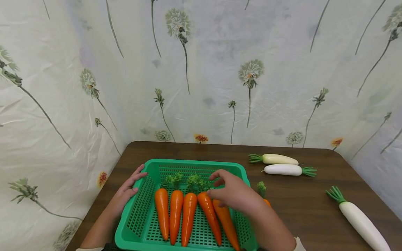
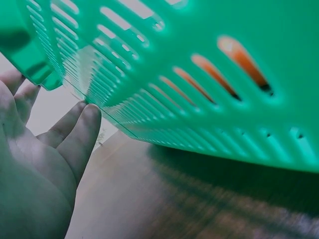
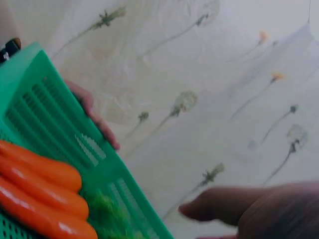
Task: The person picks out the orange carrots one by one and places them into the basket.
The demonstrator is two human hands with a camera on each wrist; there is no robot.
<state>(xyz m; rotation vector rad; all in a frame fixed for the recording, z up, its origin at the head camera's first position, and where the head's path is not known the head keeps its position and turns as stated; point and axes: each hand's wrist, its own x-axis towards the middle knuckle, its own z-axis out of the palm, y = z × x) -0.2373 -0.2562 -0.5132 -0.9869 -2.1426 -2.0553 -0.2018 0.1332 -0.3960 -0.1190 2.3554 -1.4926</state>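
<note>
A green plastic basket (image 1: 138,240) holds several orange carrots (image 1: 189,218) lying side by side, their leafy tops towards the far wall of the basket. At the basket's left rim is my left hand (image 1: 124,191), its fingers extended along the outer side; in the left wrist view the fingertips (image 2: 89,117) are right at the slotted wall. My right hand (image 1: 230,190) hovers over the basket's right part, above the tops of the two rightmost carrots, fingers loosely bent with nothing between them. In the right wrist view its thumb (image 3: 214,204) stands apart from the basket.
Another carrot (image 1: 261,189) lies right of the basket, mostly hidden by my right forearm. Two white radishes (image 1: 282,169) lie at the back right of the brown table (image 1: 194,150), and a larger white radish (image 1: 362,223) near its right edge. A flower-patterned curtain (image 1: 213,69) hangs behind.
</note>
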